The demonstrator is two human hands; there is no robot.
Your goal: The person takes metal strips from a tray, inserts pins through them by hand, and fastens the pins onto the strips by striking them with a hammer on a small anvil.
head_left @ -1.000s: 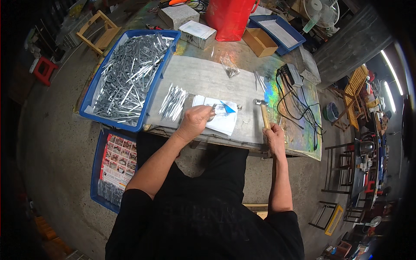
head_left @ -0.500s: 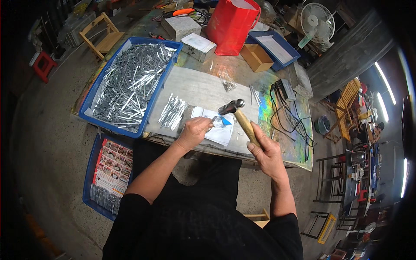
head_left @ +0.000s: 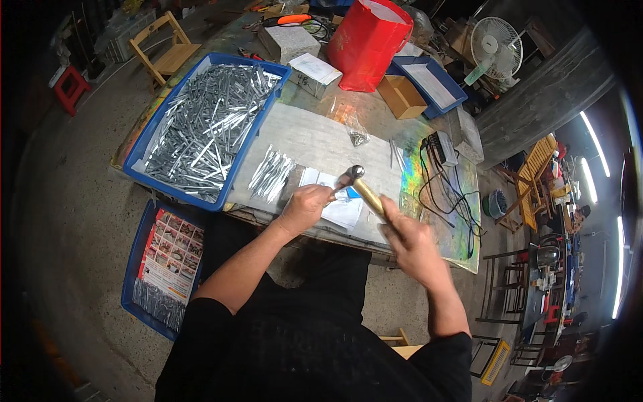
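Note:
My right hand (head_left: 410,239) is wrapped round the wooden handle of a ball-peen hammer (head_left: 368,197). The hammer's dark metal head is right beside the fingertips of my left hand (head_left: 305,208). Those fingers are pinched closed over white sheets (head_left: 345,213) at the table's near edge; what they hold is mostly hidden and blurred. A small blue patch (head_left: 353,193) shows on the sheets below the hammer. Left of my left hand, several thin silver metal strips (head_left: 271,174) lie side by side on a grey sheet (head_left: 311,127).
A blue tray (head_left: 231,175) heaped with metal strips stands at the left. Behind are a red bag (head_left: 368,47), a cardboard box (head_left: 400,98) and stone blocks (head_left: 289,44). Black cables (head_left: 439,184) trail at the right. A lower blue tray (head_left: 137,254) sits by my left leg.
My right hand has brought the hammer head down and slightly left, toward my left fingertips. My left hand stays pinched in nearly the same place. The whole view has shifted a little.

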